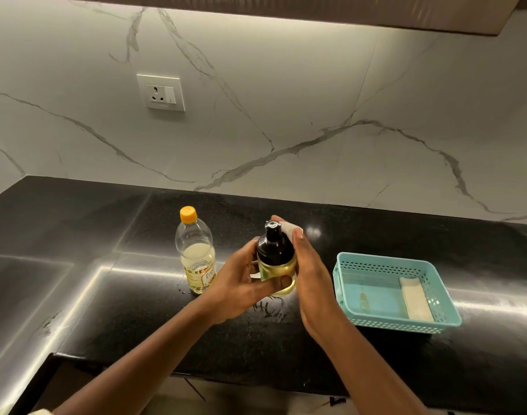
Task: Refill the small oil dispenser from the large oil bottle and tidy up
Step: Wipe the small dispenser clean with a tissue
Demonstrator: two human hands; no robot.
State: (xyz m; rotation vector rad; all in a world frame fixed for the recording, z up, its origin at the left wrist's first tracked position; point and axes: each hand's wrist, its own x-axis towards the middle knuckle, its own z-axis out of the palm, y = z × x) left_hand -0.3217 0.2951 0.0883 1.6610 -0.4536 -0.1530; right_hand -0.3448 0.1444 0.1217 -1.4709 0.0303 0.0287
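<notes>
The small oil dispenser (276, 259) has a black pump top and a clear body with yellow oil in it. My left hand (241, 283) grips its lower body, holding it above the black counter. Against the dispenser's right side presses my right hand (308, 274), holding a white cloth or tissue (289, 227) that shows behind the pump top. The large oil bottle (196, 253) stands upright to the left, capped in yellow, about half full.
A teal perforated basket (429, 324) sits on the counter to the right with a folded pale cloth (416, 299) inside. Small drops or smears (269, 308) mark the counter under the dispenser. A wall socket (162, 92) is on the marble backsplash.
</notes>
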